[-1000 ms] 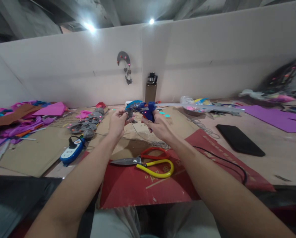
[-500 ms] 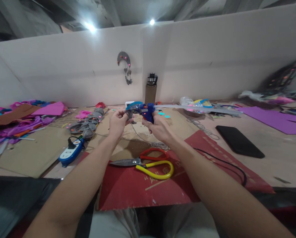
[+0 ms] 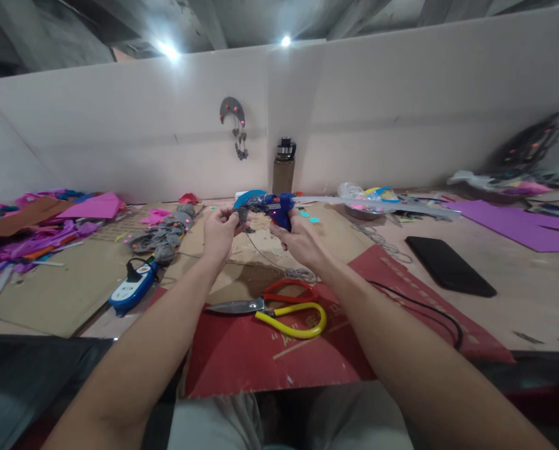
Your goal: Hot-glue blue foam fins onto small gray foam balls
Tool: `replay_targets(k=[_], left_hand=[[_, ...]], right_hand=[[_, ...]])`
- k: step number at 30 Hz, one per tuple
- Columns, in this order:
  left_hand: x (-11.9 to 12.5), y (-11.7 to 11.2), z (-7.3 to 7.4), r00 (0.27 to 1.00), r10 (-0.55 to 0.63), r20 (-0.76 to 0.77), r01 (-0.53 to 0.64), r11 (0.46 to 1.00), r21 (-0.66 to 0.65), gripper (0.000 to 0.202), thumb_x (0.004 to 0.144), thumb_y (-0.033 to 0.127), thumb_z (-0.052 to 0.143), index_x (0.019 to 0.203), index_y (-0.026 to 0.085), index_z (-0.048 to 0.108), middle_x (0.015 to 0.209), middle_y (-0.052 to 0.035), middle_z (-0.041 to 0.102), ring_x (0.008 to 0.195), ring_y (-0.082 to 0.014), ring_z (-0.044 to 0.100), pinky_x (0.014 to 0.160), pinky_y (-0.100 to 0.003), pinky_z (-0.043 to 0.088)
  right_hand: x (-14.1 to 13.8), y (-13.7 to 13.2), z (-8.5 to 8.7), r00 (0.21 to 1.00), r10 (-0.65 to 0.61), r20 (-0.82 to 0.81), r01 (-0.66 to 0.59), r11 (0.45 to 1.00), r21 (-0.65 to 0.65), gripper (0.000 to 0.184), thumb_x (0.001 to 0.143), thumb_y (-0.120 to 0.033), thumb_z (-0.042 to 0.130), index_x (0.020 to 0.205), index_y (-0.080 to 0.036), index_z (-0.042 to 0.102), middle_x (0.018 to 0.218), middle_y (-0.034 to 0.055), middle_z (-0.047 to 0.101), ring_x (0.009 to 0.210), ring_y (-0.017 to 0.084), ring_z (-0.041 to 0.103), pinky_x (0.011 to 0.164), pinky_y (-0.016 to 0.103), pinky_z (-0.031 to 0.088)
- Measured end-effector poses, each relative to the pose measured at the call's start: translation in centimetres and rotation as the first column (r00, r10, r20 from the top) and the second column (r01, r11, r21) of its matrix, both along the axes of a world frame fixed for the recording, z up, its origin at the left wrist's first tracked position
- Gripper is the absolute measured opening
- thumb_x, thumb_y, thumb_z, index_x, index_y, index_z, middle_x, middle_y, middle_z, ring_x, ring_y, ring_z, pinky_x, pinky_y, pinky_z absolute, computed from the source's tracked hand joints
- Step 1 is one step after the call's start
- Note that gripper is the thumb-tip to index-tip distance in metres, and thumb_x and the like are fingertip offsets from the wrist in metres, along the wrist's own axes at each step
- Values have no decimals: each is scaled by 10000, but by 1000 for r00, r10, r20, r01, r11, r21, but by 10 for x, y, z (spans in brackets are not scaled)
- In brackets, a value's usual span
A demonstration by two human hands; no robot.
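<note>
My right hand is closed round a blue glue gun, held up over the table with its nozzle pointing left. My left hand pinches a small grey piece right at the nozzle tip. A thin string hangs from that piece down to the cardboard. The gun's black cord trails off to the right across the red sheet.
Scissors with red and yellow handles lie on the red sheet below my hands. A blue power strip sits left, grey felt pieces behind it. A black pad lies right, a bottle by the wall.
Both hands have stayed together at the glue gun, shifting only slightly left. Nothing was picked up or let go.
</note>
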State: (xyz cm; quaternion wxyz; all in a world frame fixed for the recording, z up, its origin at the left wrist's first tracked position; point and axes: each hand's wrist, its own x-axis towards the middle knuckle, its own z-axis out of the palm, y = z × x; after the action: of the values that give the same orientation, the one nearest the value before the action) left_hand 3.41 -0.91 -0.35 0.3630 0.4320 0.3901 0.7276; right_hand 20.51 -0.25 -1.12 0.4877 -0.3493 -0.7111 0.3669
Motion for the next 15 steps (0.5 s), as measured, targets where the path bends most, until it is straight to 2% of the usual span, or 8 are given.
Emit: replay_targets(k=[7, 15], left_hand=[[0, -1, 2, 1000, 7, 26, -8, 1000, 8, 101, 722, 142, 621, 792, 132, 548, 692, -10, 648, 656, -137, 676, 711, -335, 581], [-2, -1, 3, 999, 26, 45, -26, 1000, 4, 115, 722, 146, 627, 798, 133, 542, 730, -14, 641, 666, -136, 678, 737, -353, 577]], right_hand=[[0, 1, -1, 998, -56, 22, 54, 996, 65, 328, 775, -390, 569, 1052, -220, 529, 709, -13, 531, 548, 130, 440, 513, 271, 408], [2, 3, 0, 999, -32, -24, 33, 998, 45, 313, 762, -371, 585, 1034, -228, 527, 686, -19, 525, 548, 128, 434, 517, 264, 404]])
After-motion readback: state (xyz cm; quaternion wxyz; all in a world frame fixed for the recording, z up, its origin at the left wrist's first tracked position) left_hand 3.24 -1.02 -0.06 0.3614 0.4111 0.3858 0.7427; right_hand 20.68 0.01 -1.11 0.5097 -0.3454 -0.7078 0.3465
